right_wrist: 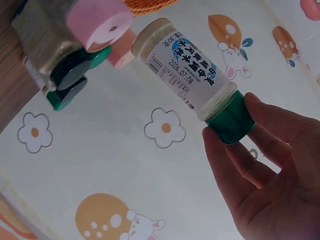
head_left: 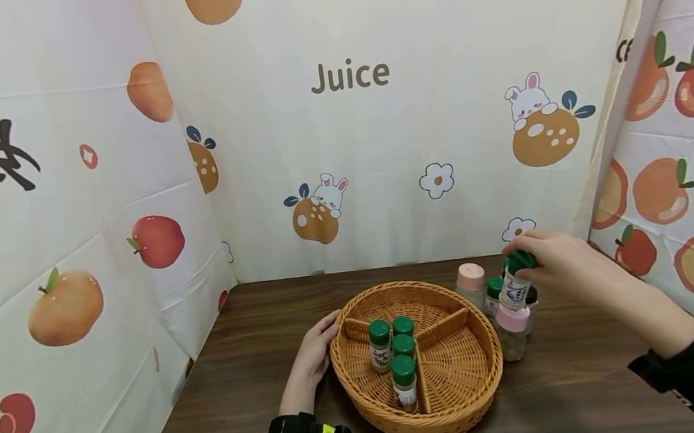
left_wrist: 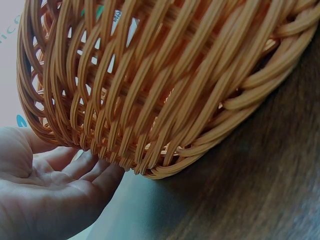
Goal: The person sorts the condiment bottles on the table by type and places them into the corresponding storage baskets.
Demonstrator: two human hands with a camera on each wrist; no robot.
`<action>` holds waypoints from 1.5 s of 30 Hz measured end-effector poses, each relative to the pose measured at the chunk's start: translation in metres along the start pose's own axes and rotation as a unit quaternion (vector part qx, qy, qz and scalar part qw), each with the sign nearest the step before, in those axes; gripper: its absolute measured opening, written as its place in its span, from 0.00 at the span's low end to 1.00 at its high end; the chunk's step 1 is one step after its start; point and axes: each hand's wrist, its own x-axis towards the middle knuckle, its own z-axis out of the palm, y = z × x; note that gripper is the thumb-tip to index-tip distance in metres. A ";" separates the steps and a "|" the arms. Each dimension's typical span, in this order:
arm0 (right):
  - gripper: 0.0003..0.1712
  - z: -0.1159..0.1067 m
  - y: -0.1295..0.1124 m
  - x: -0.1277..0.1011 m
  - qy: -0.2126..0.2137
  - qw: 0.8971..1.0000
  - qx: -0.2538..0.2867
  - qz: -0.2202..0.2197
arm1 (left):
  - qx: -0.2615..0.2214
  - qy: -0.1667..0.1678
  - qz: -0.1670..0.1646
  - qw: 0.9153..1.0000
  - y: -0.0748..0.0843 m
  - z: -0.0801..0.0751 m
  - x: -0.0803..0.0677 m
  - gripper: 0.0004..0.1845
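My right hand (head_left: 545, 256) pinches the green cap of a small clear seasoning bottle (head_left: 514, 292), held above a group of jars right of the basket. In the right wrist view, the labelled bottle (right_wrist: 185, 72) tilts, its cap between thumb and fingers. At the left side of a round wicker basket (head_left: 427, 432), my left hand (head_left: 313, 352) grips the rim; some fingertips are hidden behind the weave in the left wrist view. Several green-capped bottles (head_left: 404, 385) stand upright in the basket's left part. The right compartment (head_left: 455, 366) shows bare weave.
Close to the basket's right side stand a peach-capped jar (head_left: 471, 280), a green-capped bottle (head_left: 494, 291), a pink-capped jar (head_left: 514, 340) and a black-capped one (head_left: 531, 296), partly hidden. Fruit-printed cloth (head_left: 352, 139) hangs behind the dark wooden table (head_left: 242, 366) and along both sides.
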 end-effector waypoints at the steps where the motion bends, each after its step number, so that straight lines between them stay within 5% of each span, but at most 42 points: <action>1: 0.20 0.001 -0.002 0.000 0.002 1.000 0.000 -0.005 | 0.000 0.001 0.000 1.000 0.000 0.000 0.000 0.25; 22: 0.20 0.008 -0.045 -0.008 -0.025 0.999 0.028 -0.029 | 0.008 -0.004 0.004 1.000 0.001 0.001 -0.001 0.25; 30: 0.25 0.014 -0.055 -0.014 -0.003 0.996 0.017 -0.092 | 0.006 -0.001 0.003 1.000 0.002 0.001 -0.002 0.25; 45: 0.23 0.020 -0.084 -0.019 -0.036 0.990 0.038 -0.129 | 0.008 0.000 0.002 1.000 0.001 0.001 -0.002 0.25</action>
